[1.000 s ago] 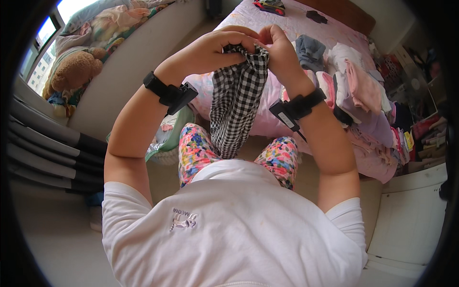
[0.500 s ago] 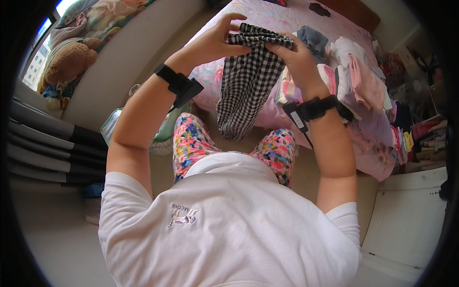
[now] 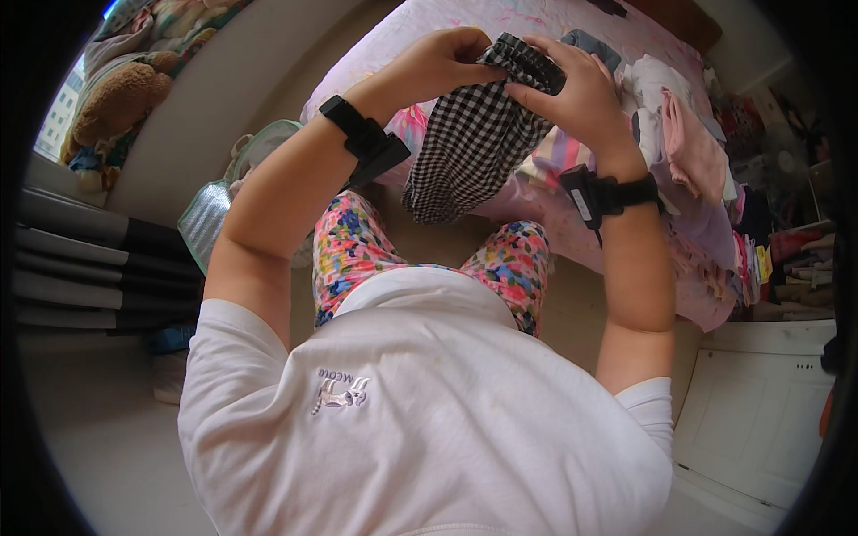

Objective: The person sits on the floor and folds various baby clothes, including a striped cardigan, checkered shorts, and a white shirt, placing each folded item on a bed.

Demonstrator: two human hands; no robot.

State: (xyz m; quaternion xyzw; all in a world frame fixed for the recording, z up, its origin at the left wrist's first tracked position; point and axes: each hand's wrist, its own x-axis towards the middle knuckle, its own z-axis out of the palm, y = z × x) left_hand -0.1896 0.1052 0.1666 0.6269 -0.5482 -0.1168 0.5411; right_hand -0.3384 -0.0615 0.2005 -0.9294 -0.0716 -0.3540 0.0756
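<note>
A black-and-white checked garment (image 3: 469, 143) hangs in front of me above the edge of a bed with a pink sheet (image 3: 465, 22). My left hand (image 3: 442, 62) grips its gathered upper edge from the left. My right hand (image 3: 576, 94) holds the same bunched edge from the right, fingers curled over the fabric. Both wrists wear black bands. The cloth's lower part dangles over my flowered trousers (image 3: 357, 250).
Folded and loose clothes (image 3: 679, 134) lie in piles on the bed's right side. A brown stuffed bear (image 3: 116, 98) rests on bedding at the upper left. A silver-green bag (image 3: 223, 192) sits on the floor by my left leg. A white cabinet (image 3: 760, 420) stands at the lower right.
Both hands have kept hold of the checked garment and bunched its top edge closer together. The view has tilted, so the bed fills more of the top.
</note>
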